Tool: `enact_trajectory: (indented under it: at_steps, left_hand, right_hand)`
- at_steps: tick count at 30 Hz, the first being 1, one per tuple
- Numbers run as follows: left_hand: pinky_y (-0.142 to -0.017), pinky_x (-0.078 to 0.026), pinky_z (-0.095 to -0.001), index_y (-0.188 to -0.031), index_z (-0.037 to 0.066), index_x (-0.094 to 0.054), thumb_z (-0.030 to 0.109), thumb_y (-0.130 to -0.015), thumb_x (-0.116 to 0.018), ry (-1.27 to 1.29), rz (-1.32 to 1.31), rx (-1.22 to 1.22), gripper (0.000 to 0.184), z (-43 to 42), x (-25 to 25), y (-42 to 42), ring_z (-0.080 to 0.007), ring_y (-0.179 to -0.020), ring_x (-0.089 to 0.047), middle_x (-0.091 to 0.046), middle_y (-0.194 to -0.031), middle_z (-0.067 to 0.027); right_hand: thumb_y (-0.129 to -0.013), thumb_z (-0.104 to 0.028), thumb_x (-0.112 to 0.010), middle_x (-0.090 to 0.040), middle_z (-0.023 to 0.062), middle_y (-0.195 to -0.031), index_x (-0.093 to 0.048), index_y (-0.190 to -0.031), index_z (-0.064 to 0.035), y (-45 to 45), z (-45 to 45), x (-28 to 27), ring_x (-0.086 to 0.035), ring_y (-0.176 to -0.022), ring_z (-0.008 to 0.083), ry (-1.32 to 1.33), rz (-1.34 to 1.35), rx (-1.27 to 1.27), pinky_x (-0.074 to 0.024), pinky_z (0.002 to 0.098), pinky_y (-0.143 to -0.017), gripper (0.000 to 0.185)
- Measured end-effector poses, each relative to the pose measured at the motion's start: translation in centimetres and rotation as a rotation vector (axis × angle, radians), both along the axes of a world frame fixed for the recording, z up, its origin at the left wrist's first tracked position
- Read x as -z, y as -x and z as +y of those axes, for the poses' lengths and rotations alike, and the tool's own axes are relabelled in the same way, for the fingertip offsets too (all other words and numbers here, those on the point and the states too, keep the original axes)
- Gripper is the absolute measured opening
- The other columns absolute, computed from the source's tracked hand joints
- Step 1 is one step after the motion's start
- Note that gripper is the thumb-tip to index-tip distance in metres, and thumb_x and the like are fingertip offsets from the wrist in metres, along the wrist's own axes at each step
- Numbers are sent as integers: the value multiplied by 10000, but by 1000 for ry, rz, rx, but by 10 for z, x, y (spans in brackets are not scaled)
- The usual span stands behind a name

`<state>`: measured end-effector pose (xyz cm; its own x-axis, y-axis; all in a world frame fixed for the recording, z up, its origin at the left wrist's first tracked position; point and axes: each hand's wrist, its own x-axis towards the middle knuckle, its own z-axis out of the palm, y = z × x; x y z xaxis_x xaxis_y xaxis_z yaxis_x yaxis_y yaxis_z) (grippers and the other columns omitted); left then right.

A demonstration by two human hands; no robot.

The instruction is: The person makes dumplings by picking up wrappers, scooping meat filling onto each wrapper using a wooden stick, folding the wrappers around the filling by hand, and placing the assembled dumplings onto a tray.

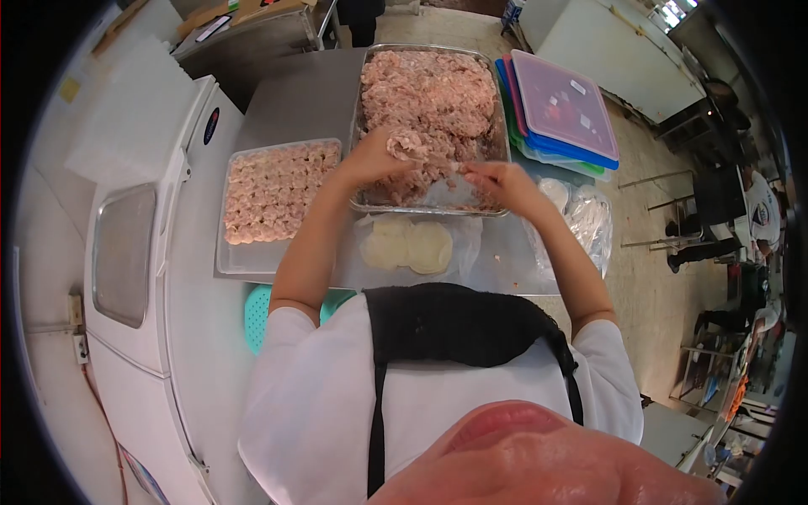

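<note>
Seen from above, a person in a white shirt works at a metal table (290, 88) with two bare hands. The left hand (370, 158) is over a large tray (429, 209) of raw ground meat (429, 93), its fingers cupped round one meat portion (408, 144). The right hand (501, 183), near the tray's right side, has its fingers pinched on what seems a thin tool (459, 168), though blur makes this uncertain. The step in hand looks like loading meat into the left palm; the next move likely calls for pressing it down and gathering the left fingers around it. There are two trays in all: the smaller tray (252, 259), at left, bears rows of dumplings (282, 192), several dozen, too small to count. Two overlapping piles of round wrappers (394, 244) lie nearest the body; at right are at least four stacked lids (568, 105).
</note>
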<state>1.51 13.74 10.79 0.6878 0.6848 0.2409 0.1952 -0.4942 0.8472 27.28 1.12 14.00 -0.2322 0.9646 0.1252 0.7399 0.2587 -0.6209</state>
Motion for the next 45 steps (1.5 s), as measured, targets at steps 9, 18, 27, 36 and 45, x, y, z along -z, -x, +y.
enact_trajectory:
  at_steps: [9, 18, 27, 36, 45]
  left_hand:
    - [-614, -489, -271, -1096, -4, -593, 265, -736, -777, 523, -93, -145, 486, 12, 61, -5, -145, -701, -592, -642, -874, -62]
    - [-733, -474, -292, -1275, 19, -506, 196, -762, -752, 93, -86, -153, 596, -24, -5, 13, -138, -844, -581, -626, -912, -52]
    - [-801, -500, -329, -1130, -10, -589, 273, -703, -775, 100, 97, -124, 546, -34, -6, -4, -218, -907, -638, -671, -977, -139]
    - [-854, -471, -344, -1240, 28, -520, 374, -698, -793, 327, 138, -326, 698, -29, 22, -19, -258, -999, -614, -631, -1111, -166]
    - [-1010, -382, -373, -1385, 37, -380, 383, -645, -815, -46, 103, -298, 925, -47, -2, -33, -335, -1213, -489, -502, -1301, -235]
  right_hand:
    - [-887, -248, -577, -632, 130, -872, -636, -1078, -121, 14, 12, 65, -624, -788, 340, -287, -309, 173, -496, 438, -651, 237]
    - [-895, -273, -592, -653, 194, -1030, -642, -1100, -32, -23, -12, 13, -650, -939, 283, 15, 157, 149, -494, 331, -800, 320]
    - [-891, -312, -596, -659, 160, -918, -650, -1096, -68, -9, 2, 15, -656, -830, 261, 117, -51, -3, -499, 342, -702, 323]
    - [-890, -267, -565, -646, 154, -963, -634, -1121, -106, -38, 37, 69, -615, -864, 348, -28, -459, 27, -482, 422, -738, 290]
    - [-912, -223, -590, -655, 163, -966, -616, -1125, 12, -60, 9, 6, -629, -852, 269, -139, 119, -116, -475, 304, -761, 318]
